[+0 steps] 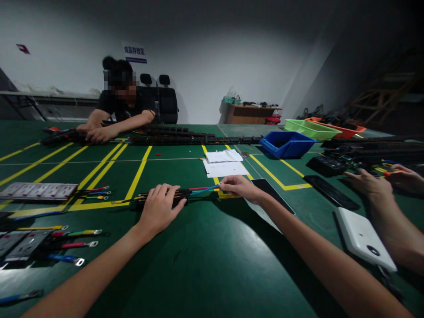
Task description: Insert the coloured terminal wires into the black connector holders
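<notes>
green bench (198,265), wall (215,66) 12 o'clock | blue bin (300,149) 1 o'clock | right hand (241,186) pinches wires (202,190), left hand (159,206) over 'em, can't tell grip

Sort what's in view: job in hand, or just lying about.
Seemingly part of the job: wire bundle under the left hand; coloured wires at the right hand.

Seemingly just lying about: white papers, dark-screened slab, white device.
</notes>
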The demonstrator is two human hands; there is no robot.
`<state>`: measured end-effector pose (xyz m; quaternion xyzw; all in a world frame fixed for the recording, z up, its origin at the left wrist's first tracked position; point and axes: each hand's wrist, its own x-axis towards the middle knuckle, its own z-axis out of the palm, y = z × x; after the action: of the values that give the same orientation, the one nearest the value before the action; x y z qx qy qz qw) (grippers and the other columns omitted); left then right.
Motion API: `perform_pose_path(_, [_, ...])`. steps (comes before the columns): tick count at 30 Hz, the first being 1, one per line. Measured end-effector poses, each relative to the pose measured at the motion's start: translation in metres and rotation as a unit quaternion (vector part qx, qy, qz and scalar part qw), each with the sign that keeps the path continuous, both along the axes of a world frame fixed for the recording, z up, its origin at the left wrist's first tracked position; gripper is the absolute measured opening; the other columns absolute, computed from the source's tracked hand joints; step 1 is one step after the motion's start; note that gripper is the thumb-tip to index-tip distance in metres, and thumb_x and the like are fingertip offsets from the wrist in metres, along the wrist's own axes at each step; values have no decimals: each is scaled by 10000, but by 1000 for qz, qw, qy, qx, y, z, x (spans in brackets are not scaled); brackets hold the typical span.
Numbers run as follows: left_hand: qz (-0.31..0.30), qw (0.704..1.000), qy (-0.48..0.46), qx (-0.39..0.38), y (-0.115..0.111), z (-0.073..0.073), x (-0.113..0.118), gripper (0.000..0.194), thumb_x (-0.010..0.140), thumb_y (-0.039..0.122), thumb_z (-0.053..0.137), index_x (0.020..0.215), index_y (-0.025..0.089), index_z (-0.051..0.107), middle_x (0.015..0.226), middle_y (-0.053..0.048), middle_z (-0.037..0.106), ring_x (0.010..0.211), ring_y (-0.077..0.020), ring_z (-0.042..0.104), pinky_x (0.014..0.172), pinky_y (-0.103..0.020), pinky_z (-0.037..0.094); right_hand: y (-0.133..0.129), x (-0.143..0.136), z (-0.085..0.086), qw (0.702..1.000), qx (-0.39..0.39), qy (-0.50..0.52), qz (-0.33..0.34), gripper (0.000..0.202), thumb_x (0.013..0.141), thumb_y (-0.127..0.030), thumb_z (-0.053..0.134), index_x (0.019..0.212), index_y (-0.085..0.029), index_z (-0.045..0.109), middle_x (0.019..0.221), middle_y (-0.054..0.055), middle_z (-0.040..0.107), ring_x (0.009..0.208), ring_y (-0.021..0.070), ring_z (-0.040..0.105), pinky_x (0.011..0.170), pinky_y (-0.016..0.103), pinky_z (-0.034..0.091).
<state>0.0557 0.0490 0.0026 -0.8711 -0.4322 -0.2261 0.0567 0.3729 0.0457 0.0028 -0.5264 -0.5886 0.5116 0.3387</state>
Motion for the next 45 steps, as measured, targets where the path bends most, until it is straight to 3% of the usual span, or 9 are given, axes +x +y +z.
perform_pose_path(7, [1, 1000, 6, 6, 1, -2, 0, 443, 968, 469, 478, 1233, 144, 623, 1089, -137, 629, 1004, -298, 570, 861, -460, 465, 0, -12, 1, 986, -106, 121, -40, 285, 718, -370, 776, 745, -142, 606, 650, -18, 533, 495, 41, 400, 363, 164, 109])
perform_pose_path(13, [1, 1000, 6, 8, 0, -2, 0, 440, 972, 467, 478, 1228, 139, 621, 1086, -136, 627, 1004, -294, 571, 862, -453, 465, 1, -16, -2, 980, -88, 155, -87, 290, 661, -261, 782, 869, -184, 594, 660, -37, 587, 470, 37, 442, 354, 133, 129])
perform_pose_path(21, [0, 1000, 5, 0, 0, 0, 0, 433, 969, 467, 477, 1227, 150, 621, 1088, -136, 632, 1004, -295, 573, 867, -460, 467, 1, -11, -2, 992, -43, 73, -91, 211, 712, -256, 750, 855, -169, 622, 704, 11, 664, 517, 65, 563, 369, 123, 305])
perform_pose_path(28, [-3, 1000, -1, 2, 1, -2, 0, 436, 968, 478, 474, 1223, 158, 623, 1082, -129, 633, 992, -292, 575, 859, -459, 469, 0, -8, 7, 996, -13, 24, -80, 189, 715, -259, 756, 832, -159, 646, 708, 27, 695, 487, 74, 585, 350, 135, 313])
perform_pose_path(34, [0, 1000, 8, 1, 1, -1, -1, 441, 967, 472, 483, 1222, 143, 626, 1085, -132, 626, 997, -292, 572, 858, -455, 468, -2, 2, 17, 1000, 2, -20, -12, 226, 737, -315, 781, 855, -137, 704, 725, 31, 694, 499, 72, 574, 372, 151, 348])
perform_pose_path(45, [-2, 1000, -1, 5, 1, -2, 0, 430, 966, 471, 479, 1219, 159, 632, 1080, -131, 630, 997, -298, 574, 857, -460, 467, 0, -9, 3, 999, -9, -15, -47, 182, 781, -276, 723, 892, -178, 617, 714, 9, 691, 447, 63, 572, 343, 136, 361])
